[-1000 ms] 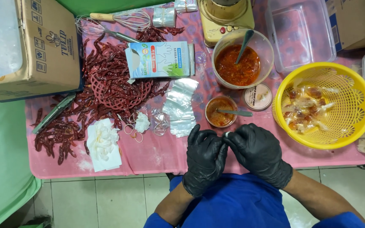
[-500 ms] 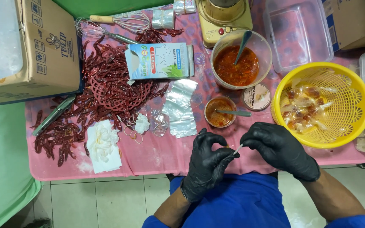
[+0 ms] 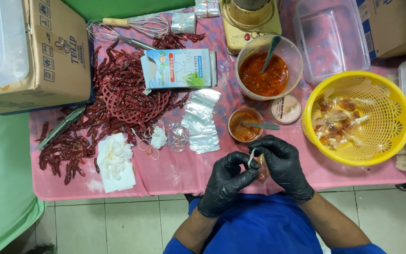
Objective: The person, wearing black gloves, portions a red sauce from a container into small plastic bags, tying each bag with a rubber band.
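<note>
Fingers of both our gloved hands are closed on the same small plastic sachet of red sauce [image 3: 261, 168], which stands roughly upright between them just past the near edge of the pink table [image 3: 175, 175]. Our right hand [image 3: 285, 165] wraps the filled lower part from the right, while our left hand [image 3: 226, 181] pinches the twisted white neck at its top from the left, thumb and forefinger tight together. Its long axis runs up and down, the neck tilted slightly left. Both hands touch it; the small sauce cup [image 3: 244, 125] sits just beyond them, the yellow basket [image 3: 391, 117] of filled sachets off to the right
</note>
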